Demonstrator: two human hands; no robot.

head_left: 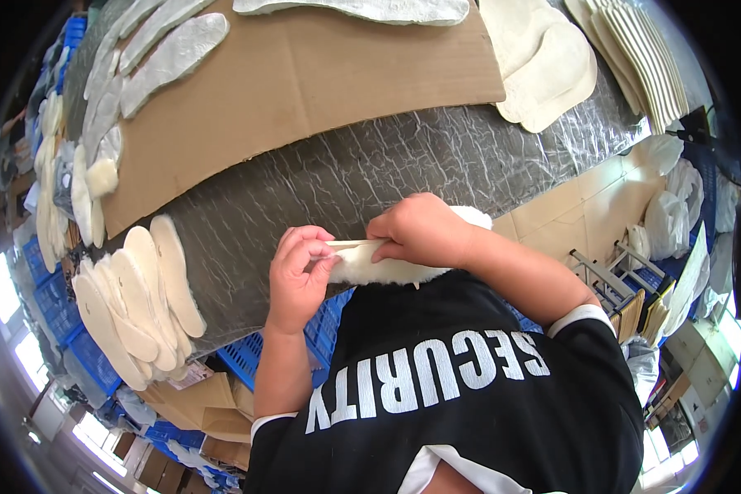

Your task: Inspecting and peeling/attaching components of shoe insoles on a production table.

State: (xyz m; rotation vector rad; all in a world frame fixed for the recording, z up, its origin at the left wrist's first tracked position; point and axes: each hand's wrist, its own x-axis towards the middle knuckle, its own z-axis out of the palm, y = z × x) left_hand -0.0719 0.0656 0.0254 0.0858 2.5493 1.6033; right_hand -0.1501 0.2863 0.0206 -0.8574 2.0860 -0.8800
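Note:
Close in front of my body I hold a white fleecy insole with a cream backing, its fluffy end showing past my right wrist. My left hand pinches its left end between thumb and fingers. My right hand is closed on its upper edge further along, thumb pressed on the face. A narrow fold or gap runs along the edge between both hands. Beneath lies a dark table under crinkled clear plastic. Nearest to my left hand on the table is a spread pile of cream insoles.
A brown cardboard sheet covers the table's far part, with greyish-white fleecy pieces along it. Cream insoles and a leaning row of more sit at far right. Blue crates stand below the table edge.

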